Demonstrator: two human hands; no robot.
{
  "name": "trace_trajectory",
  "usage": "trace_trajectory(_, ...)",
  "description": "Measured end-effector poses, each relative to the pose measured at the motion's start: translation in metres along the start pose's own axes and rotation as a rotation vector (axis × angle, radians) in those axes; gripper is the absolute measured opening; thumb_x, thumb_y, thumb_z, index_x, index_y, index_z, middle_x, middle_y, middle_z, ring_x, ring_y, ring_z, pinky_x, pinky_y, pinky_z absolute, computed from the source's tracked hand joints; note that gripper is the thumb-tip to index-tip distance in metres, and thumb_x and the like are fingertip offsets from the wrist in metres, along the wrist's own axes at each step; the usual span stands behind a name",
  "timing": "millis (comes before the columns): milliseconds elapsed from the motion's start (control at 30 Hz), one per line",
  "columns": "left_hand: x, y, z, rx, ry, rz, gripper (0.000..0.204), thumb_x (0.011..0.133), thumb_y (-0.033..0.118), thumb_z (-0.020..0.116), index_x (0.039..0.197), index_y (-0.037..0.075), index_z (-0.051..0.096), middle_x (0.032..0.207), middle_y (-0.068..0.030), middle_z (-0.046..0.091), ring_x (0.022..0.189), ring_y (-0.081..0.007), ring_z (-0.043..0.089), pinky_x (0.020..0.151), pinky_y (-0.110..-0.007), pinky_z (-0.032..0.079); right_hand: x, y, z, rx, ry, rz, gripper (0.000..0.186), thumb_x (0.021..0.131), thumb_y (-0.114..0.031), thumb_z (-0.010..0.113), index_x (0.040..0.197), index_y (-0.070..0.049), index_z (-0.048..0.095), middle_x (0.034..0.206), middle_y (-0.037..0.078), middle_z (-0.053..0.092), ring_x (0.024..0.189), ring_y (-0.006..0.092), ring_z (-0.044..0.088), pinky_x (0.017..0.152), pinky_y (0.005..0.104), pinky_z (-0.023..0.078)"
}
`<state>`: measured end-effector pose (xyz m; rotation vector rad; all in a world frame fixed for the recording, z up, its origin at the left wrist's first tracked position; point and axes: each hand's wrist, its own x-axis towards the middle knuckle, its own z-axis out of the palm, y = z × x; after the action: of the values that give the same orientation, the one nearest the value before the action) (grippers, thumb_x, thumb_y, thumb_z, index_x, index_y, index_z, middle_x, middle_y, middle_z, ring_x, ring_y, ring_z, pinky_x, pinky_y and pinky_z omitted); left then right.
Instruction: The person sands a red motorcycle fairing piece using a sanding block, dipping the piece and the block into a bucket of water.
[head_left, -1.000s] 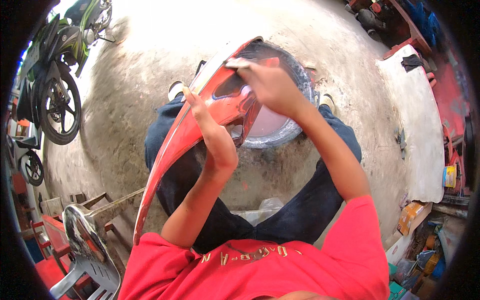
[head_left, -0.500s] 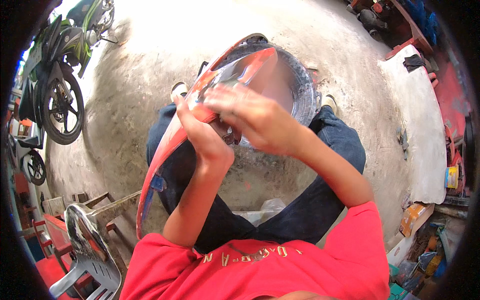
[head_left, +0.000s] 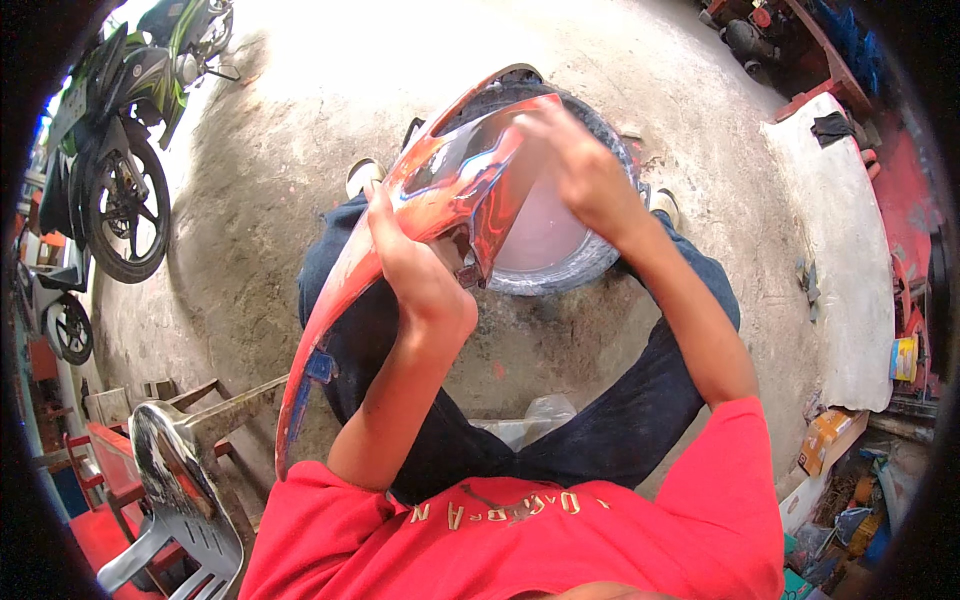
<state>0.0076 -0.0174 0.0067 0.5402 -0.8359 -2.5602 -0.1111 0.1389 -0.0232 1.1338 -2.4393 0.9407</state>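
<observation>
A long, curved motorcycle fairing panel point(head_left: 455, 195), red-orange with dark and blue patterns and a wet shine, slants across my left thigh and over a round basin point(head_left: 560, 282). Cloudy, pinkish-grey water point(head_left: 545, 235) fills part of that basin. My left hand point(head_left: 405, 265) grips the panel's edge near its middle, thumb along the outer side, with some fingers hidden underneath. Toward the panel's far tip, my right hand point(head_left: 590, 175) is at its surface. Motion blurs those fingers, and whether anything lies under them I cannot make out.
A grey plastic chair point(head_left: 190, 500) stands at lower left beside a wooden frame. Motorcycles point(head_left: 125, 200) are parked at far left. Along the right runs a pale slab point(head_left: 845, 270), with a cardboard box point(head_left: 832, 440) and clutter below it.
My right hand has slid away from me and rightward along the panel, from near my left hand to the far tip. More patterned surface and water now show. My left hand keeps its grip.
</observation>
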Motion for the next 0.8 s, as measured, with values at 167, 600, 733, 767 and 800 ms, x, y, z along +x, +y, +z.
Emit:
trace_trajectory(167,-0.002,0.006,0.001,0.028,-0.011,-0.005,0.055,0.109,0.045,0.037,0.136,0.001,0.054,0.132,-0.0157,0.064,0.12,-0.0294,0.063,0.108,-0.044,0.046,-0.011,-0.045,0.002,0.051,-0.044,-0.181,0.043,0.089,0.0,0.058,0.129,-0.011,0.067,0.125,0.016,0.066,0.12,0.0325,0.065,0.103,0.0423,0.054)
trace_trajectory(600,-0.003,-0.003,-0.004,0.152,-0.033,-0.026,0.05,0.11,0.044,0.036,0.132,0.007,0.06,0.114,-0.0071,0.07,0.1,-0.0186,0.068,0.085,-0.034,0.053,-0.01,-0.049,-0.011,0.261,-0.029,-0.191,0.041,0.083,0.0,0.067,0.122,-0.014,0.072,0.125,0.012,0.071,0.119,0.0314,0.068,0.101,0.0418,0.055)
trace_trajectory(733,-0.002,-0.002,-0.002,0.164,0.036,-0.001,0.051,0.109,0.044,0.035,0.133,0.005,0.059,0.121,-0.011,0.07,0.109,-0.025,0.068,0.097,-0.04,0.053,-0.007,-0.054,-0.014,0.252,-0.021,-0.156,0.041,0.084,0.002,0.067,0.121,-0.014,0.072,0.122,0.013,0.072,0.114,0.0323,0.069,0.097,0.0416,0.057)
trace_trajectory(767,-0.001,-0.001,-0.004,0.163,0.038,0.001,0.051,0.109,0.044,0.035,0.133,0.005,0.059,0.121,-0.011,0.07,0.109,-0.025,0.068,0.097,-0.04,0.053,-0.011,-0.071,-0.016,0.287,-0.033,-0.233,0.04,0.083,0.002,0.066,0.119,-0.013,0.073,0.121,0.014,0.072,0.113,0.0327,0.07,0.097,0.0414,0.057)
trace_trajectory(800,-0.001,0.001,-0.007,0.149,0.01,-0.031,0.05,0.11,0.043,0.036,0.134,0.005,0.057,0.124,-0.0122,0.068,0.113,-0.0259,0.067,0.1,-0.042,0.051,-0.014,-0.082,-0.015,0.289,-0.028,-0.268,0.038,0.084,0.003,0.066,0.117,-0.012,0.073,0.118,0.015,0.072,0.111,0.032,0.07,0.098,0.0413,0.057)
